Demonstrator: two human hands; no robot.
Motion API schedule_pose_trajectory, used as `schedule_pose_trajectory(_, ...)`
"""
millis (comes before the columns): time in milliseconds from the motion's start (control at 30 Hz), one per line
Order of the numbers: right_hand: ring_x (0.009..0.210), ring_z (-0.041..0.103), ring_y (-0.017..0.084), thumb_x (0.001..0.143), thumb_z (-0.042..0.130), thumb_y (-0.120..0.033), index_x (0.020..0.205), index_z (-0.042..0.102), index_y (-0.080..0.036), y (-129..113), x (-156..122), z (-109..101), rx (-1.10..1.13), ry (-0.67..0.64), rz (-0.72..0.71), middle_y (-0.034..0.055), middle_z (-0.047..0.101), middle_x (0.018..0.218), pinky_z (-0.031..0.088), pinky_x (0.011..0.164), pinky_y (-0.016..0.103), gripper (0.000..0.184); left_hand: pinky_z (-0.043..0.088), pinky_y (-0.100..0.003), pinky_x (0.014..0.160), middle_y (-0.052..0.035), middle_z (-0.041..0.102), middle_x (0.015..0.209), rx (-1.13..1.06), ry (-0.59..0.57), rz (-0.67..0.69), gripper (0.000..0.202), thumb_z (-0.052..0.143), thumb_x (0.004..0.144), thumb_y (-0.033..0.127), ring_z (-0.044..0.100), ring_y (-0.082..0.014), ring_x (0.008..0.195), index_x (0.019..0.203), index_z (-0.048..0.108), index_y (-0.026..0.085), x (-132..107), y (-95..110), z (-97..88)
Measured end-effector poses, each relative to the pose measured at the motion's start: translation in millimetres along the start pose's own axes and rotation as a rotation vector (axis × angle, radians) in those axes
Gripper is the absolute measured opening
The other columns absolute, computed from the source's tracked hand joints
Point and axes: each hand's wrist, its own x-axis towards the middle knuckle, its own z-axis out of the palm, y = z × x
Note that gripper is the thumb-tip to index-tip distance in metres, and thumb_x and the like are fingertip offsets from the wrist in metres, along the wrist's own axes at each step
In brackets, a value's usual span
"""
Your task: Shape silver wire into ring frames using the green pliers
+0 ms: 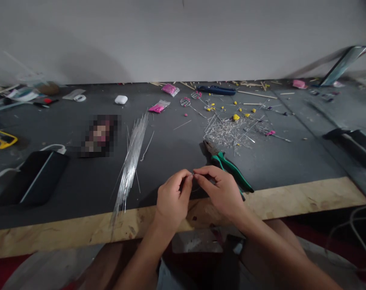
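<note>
My left hand (172,197) and my right hand (222,189) meet over the front edge of the dark table (80,189), fingertips pinched together on a thin piece of wire (193,175) that barely shows between them. Green-handled pliers (229,167) lie on the table just behind my right hand. A bundle of long straight silver wires (131,159) lies to the left of my left hand, reaching past the table's edge.
A heap of cut wire bits (231,131) with yellow beads (236,117) lies behind the pliers. Pink bead bags (159,106), a blue tool (216,90), a white earbud case (121,99) sit farther back. A black phone (34,177) with cable lies left.
</note>
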Motion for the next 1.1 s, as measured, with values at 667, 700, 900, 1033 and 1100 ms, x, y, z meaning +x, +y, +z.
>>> schedule_pose_trajectory(667, 0.067, 0.049, 0.014, 0.086, 0.043, -0.024, 0.077, 0.056, -0.019, -5.5, 3.4, -5.0, 0.009, -0.196, 0.064, 0.0000, 0.056, 0.071, 0.040, 0.061, 0.025, 0.016, 0.045, -0.027, 0.072, -0.0048, 0.064, 0.079, 0.193, -0.014, 0.212, 0.014, 0.042, 0.090, 0.017, 0.059, -0.0156, 0.076, 0.089, 0.056, 0.016, -7.1, 2.0, 4.8)
schedule_pose_trajectory(700, 0.068, 0.049, 0.014, 0.086, 0.044, -0.023, 0.076, 0.056, -0.019, -6.0, 4.2, -5.8, 0.003, -0.208, 0.062, 0.0003, 0.056, 0.071, 0.040, 0.061, 0.026, 0.016, 0.045, -0.027, 0.072, -0.0049, 0.064, 0.080, 0.191, -0.012, 0.214, 0.014, 0.042, 0.090, 0.017, 0.059, -0.0156, 0.076, 0.089, 0.057, 0.016, -7.4, 2.1, 4.7)
schedule_pose_trajectory(900, 0.070, 0.051, 0.014, 0.085, 0.045, -0.026, 0.080, 0.059, -0.019, -5.5, 7.7, -12.6, 0.005, -0.264, 0.067, 0.0002, 0.058, 0.074, 0.040, 0.064, 0.026, 0.017, 0.045, -0.024, 0.067, -0.0019, 0.066, 0.077, 0.110, -0.059, 0.088, 0.013, 0.045, 0.089, 0.020, 0.061, -0.0139, 0.072, 0.086, 0.058, 0.018, -4.5, 2.8, 0.3)
schedule_pose_trajectory(1033, 0.069, 0.051, 0.014, 0.085, 0.048, -0.031, 0.082, 0.061, -0.020, -4.3, 9.5, -18.8, 0.017, -0.345, 0.091, -0.0005, 0.058, 0.074, 0.040, 0.064, 0.026, 0.018, 0.045, -0.021, 0.065, 0.0000, 0.067, 0.075, 0.034, -0.074, 0.026, 0.012, 0.048, 0.087, 0.021, 0.062, -0.0125, 0.069, 0.086, 0.059, 0.019, -1.9, 2.5, -2.6)
schedule_pose_trajectory(1100, 0.069, 0.051, 0.014, 0.084, 0.050, -0.033, 0.082, 0.061, -0.019, -3.7, 10.5, -20.9, 0.030, -0.358, 0.099, -0.0007, 0.058, 0.072, 0.040, 0.063, 0.026, 0.018, 0.045, -0.021, 0.065, 0.0001, 0.067, 0.075, 0.019, -0.078, 0.021, 0.012, 0.049, 0.087, 0.021, 0.062, -0.0122, 0.068, 0.086, 0.060, 0.019, -1.4, 2.8, -3.7)
